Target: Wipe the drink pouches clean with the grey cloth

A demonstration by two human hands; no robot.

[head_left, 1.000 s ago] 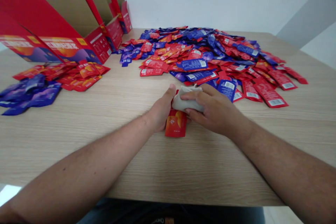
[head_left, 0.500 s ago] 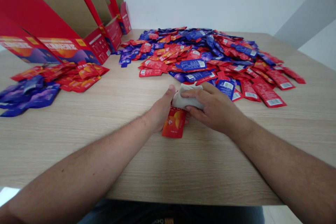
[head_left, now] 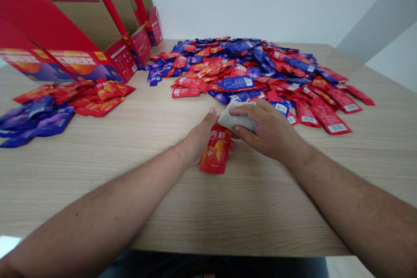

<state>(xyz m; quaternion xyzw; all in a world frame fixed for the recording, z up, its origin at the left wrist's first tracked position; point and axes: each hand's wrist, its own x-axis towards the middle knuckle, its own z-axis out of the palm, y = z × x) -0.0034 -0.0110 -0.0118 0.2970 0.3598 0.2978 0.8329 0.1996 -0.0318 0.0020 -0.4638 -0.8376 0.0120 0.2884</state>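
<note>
A red pouch [head_left: 215, 152] with an orange print lies face up in my left hand [head_left: 199, 141], whose fingers pass behind it and show at its right edge. My right hand [head_left: 265, 128] is closed on a crumpled whitish cloth [head_left: 239, 116], which touches the top of the pouch and hides its upper end. Just beyond my hands is a wide pile of red and blue pouches [head_left: 237, 82].
Open red cardboard boxes [head_left: 81, 65] stand at the back left of the wooden table [head_left: 156, 213]. In front of them lie a group of red pouches [head_left: 102, 97] and a group of blue pouches [head_left: 41, 115]. A white wall rises behind.
The cloth in my right hand has moved slightly up and to the right, uncovering more of the pouch's upper print. My left hand still holds the pouch. The view has shifted slightly.
</note>
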